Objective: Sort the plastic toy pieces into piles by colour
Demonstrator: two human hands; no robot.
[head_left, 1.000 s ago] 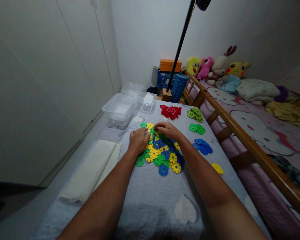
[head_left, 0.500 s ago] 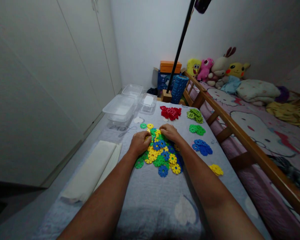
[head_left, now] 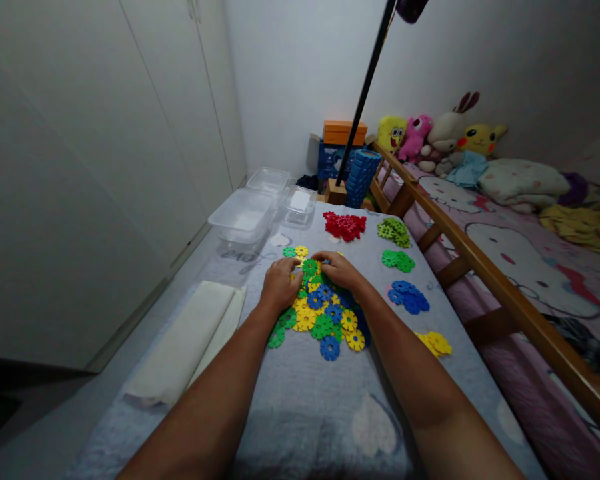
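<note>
A mixed heap of flat plastic flower discs (head_left: 325, 313) in yellow, green and blue lies on a grey-blue quilt (head_left: 305, 400). My left hand (head_left: 280, 283) rests on the heap's left edge, fingers curled on the discs. My right hand (head_left: 339, 267) lies on the heap's far side, fingers curled down, their tips hidden. Sorted piles sit to the right: red (head_left: 345, 225), light green (head_left: 393, 230), dark green (head_left: 399, 259), blue (head_left: 409, 295), yellow (head_left: 434, 343).
Clear plastic tubs (head_left: 243, 220) stand at the quilt's far left. A folded white cloth (head_left: 185, 347) lies on the left. A wooden bed rail (head_left: 480, 267) runs along the right, with plush toys (head_left: 435, 137) behind. A black pole (head_left: 363, 100) rises at the back, white cupboards on the left.
Both hands have stayed on the far part of the heap, shifting only slightly among the discs. The view has drifted a little.
</note>
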